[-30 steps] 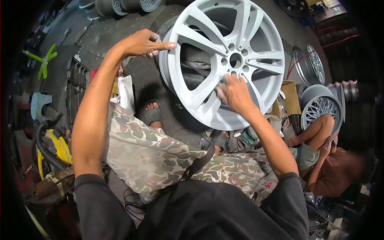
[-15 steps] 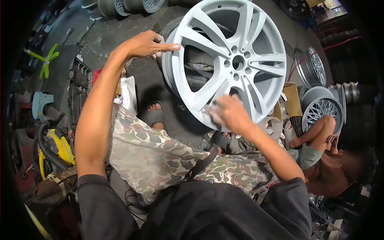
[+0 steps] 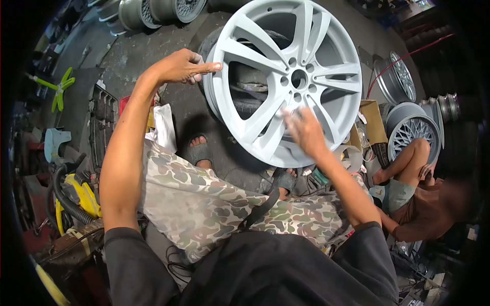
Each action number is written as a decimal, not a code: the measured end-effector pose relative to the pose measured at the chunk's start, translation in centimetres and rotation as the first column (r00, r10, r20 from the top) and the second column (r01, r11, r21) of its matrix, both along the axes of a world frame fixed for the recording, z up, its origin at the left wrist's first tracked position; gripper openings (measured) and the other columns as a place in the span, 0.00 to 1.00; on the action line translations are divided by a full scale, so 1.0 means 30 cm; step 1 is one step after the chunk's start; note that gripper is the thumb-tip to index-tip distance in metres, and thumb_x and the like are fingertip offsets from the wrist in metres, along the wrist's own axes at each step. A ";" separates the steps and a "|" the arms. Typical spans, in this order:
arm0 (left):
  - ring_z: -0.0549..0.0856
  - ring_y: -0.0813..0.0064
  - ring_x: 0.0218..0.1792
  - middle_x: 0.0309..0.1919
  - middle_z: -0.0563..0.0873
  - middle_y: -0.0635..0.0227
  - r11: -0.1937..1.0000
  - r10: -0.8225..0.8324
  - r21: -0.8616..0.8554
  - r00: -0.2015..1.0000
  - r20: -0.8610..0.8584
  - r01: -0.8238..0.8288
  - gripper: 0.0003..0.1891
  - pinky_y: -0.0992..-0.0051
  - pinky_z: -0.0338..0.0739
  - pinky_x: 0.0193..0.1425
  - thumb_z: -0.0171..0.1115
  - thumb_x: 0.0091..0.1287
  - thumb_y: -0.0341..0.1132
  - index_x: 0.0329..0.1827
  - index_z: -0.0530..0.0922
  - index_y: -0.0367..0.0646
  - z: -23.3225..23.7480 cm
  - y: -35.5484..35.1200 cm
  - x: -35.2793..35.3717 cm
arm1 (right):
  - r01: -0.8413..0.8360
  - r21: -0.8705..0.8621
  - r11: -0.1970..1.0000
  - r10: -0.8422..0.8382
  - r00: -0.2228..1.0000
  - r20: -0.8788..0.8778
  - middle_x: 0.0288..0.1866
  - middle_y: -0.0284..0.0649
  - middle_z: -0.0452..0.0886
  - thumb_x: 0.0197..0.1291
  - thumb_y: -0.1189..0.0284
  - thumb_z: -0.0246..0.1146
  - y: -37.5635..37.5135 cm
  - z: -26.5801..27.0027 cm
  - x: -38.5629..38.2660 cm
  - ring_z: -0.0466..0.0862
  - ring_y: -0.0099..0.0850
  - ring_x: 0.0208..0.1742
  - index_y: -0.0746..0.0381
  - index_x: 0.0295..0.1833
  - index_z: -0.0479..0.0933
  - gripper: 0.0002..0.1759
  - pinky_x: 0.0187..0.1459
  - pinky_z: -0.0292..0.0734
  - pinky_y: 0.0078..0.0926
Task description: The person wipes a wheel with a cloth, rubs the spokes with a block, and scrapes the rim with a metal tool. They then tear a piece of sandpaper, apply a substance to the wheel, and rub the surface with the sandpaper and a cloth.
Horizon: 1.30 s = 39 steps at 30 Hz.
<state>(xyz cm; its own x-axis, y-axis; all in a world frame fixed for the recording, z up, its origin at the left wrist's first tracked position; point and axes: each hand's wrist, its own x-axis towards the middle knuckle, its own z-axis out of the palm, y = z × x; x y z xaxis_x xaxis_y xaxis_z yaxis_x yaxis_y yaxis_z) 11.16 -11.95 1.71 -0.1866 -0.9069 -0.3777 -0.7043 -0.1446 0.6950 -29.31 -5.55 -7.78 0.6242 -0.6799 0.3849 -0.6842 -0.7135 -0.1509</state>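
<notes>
A pale grey multi-spoke wheel rim (image 3: 253, 131) lies face up, tilted, over a dark tyre (image 3: 244, 105) seen through its openings. At its left edge, my left hand (image 3: 185, 66) has the thumb laid over the lip and dusty fingers curled beside the outer wall, gripping it. My right hand (image 3: 304, 131) is over the lower spokes, just below the lug holes. Motion blurs its bent, whitish fingertips against the spoke; whatever they hold, if anything, I cannot make out.
Mesh-spoked rims (image 3: 416, 133) stand at right near a seated person (image 3: 416, 204). A cardboard box (image 3: 374, 122) is beside the wheel. More rims (image 3: 140, 13) line the back left. A yellow machine with a black hose (image 3: 84, 196) and a bright green star-shaped part (image 3: 61, 87) are at left.
My right hand has moved up from the lower edge of the rim to the spokes near the hub. My left hand stays on the lip. The view has shifted slightly.
</notes>
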 end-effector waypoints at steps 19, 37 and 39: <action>0.81 0.82 0.26 0.24 0.82 0.74 1.000 -0.005 -0.005 1.000 0.022 0.005 0.36 0.81 0.72 0.28 0.69 0.65 0.70 0.37 0.87 0.37 0.012 -0.020 -0.063 | 0.108 0.200 0.974 -0.092 0.992 -0.089 0.49 0.41 0.77 0.65 0.65 0.68 0.311 0.066 0.260 0.74 0.39 0.52 0.66 0.48 0.87 0.15 0.48 0.67 0.40; 0.80 0.84 0.27 0.24 0.80 0.75 1.000 -0.014 0.002 1.000 0.017 0.014 0.34 0.79 0.71 0.31 0.66 0.67 0.71 0.36 0.86 0.42 -0.014 -0.017 -0.008 | 0.038 0.174 0.984 -0.037 0.999 -0.010 0.48 0.43 0.75 0.67 0.65 0.67 0.189 0.098 0.186 0.72 0.42 0.51 0.64 0.36 0.88 0.13 0.51 0.65 0.44; 0.79 0.83 0.26 0.23 0.79 0.75 1.000 0.001 0.004 1.000 0.011 -0.001 0.35 0.79 0.70 0.30 0.65 0.67 0.72 0.37 0.86 0.42 -0.004 -0.014 -0.011 | 0.033 0.123 0.992 -0.027 0.999 -0.046 0.47 0.44 0.74 0.68 0.65 0.66 0.199 0.054 0.206 0.72 0.42 0.50 0.64 0.37 0.88 0.13 0.51 0.65 0.44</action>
<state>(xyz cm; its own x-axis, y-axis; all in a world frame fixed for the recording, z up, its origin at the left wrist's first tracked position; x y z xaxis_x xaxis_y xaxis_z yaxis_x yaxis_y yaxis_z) 10.83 -12.37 1.58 -0.1816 -0.9054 -0.3837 -0.7119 -0.1482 0.6865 -23.14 0.43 -6.17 0.6174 -0.7393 0.2688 -0.7131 -0.6702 -0.2058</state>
